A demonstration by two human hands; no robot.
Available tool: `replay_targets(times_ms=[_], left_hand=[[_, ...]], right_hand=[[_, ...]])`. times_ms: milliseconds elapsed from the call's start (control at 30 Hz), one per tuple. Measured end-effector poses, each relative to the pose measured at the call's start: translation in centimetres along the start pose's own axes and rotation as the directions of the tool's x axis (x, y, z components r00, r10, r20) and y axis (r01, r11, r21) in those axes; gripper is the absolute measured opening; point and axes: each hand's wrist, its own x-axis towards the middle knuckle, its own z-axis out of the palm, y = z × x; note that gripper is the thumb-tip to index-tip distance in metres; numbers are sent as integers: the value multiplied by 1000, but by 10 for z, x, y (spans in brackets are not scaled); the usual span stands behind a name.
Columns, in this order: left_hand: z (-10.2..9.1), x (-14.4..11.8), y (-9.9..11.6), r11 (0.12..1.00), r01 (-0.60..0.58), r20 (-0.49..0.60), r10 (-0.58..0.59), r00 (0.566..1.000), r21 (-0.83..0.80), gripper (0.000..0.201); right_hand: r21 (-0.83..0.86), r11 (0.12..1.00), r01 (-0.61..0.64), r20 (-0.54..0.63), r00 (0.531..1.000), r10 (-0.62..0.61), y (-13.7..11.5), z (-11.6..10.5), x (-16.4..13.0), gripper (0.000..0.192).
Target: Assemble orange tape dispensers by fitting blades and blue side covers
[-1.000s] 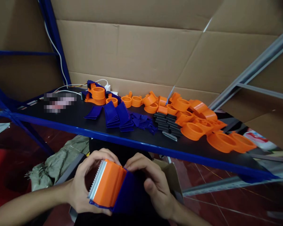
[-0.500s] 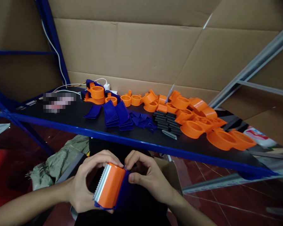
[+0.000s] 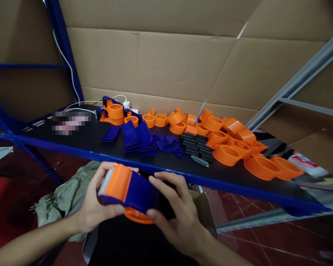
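Note:
An orange and blue tape dispenser (image 3: 143, 192) with a serrated metal blade along its left end is held up over my lap, in front of the shelf edge. My left hand (image 3: 93, 207) is closed round the blade end, thumb on the near side and fingers behind. At the other end, my right hand (image 3: 180, 214) has its thumb at the orange ring and a fingertip at the blue cover's edge, lightly gripping it. Part of the ring is hidden under the blue cover.
On the black shelf (image 3: 80, 142) lie stacked blue curved covers (image 3: 131, 136), small blue pieces (image 3: 168, 145), black rollers (image 3: 195, 146), a metal blade strip (image 3: 199, 161) and many orange dispenser frames (image 3: 226, 154). Partly assembled dispensers (image 3: 113, 111) stand at the back left. A blue rail (image 3: 166, 168) edges the shelf.
The dispenser has been turned and raised, so its blue cover now faces up and the orange ring shows below. My right hand has gone from pinching the blue cover's edge to a wider grip.

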Motion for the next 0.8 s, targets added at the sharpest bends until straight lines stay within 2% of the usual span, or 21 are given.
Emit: replay_targets(times_ms=[67, 133, 200, 267, 367, 400, 433, 500, 567, 633, 700, 800], left_hand=[[0, 3, -1, 996, 24, -167, -39, 985, -88, 53], [-1, 8, -1, 988, 44, -278, -83, 957, -145, 51], [-2, 15, -1, 983, 42, -323, -99, 941, -178, 53], [-4, 23, 0, 978, 7, -325, -77, 942, -209, 51], [-7, 32, 3, 964, -33, -314, -54, 948, -265, 41], [-7, 33, 3, 961, -14, -299, -72, 952, -275, 39], [-7, 34, 3, 960, 24, -276, -103, 956, -278, 37], [-6, 33, 2, 955, 134, -199, -191, 961, -265, 32], [-5, 31, 0, 944, 225, -125, -260, 957, -243, 29], [-4, 29, -2, 935, 270, -73, -294, 953, -229, 27], [-4, 28, -4, 926, 306, -26, -319, 947, -222, 26], [-4, 26, -6, 910, 357, 35, -358, 933, -209, 26]], right_hand=[[-191, 968, 160, 72, 986, -149, -9, -4, 5, 58], [-301, 923, 239, 162, 967, -198, -14, -6, 16, 52], [-340, 909, 243, 202, 962, -182, -12, -8, 35, 41], [-297, 932, 206, 205, 967, -149, -3, -14, 65, 35], [-235, 964, 125, 172, 981, -86, 23, -30, 127, 23], [-232, 970, 76, 160, 986, -39, 34, -36, 151, 22], [-221, 975, -4, 137, 990, 36, 46, -40, 175, 22], [-203, 957, -207, 111, 966, 232, 72, -42, 222, 25], [-228, 904, -360, 108, 914, 391, 97, -34, 263, 24], [-271, 844, -464, 121, 853, 508, 117, -18, 293, 23], [-304, 814, -496, 144, 820, 554, 131, 2, 313, 24], [-347, 802, -486, 194, 800, 568, 141, 27, 327, 26]])
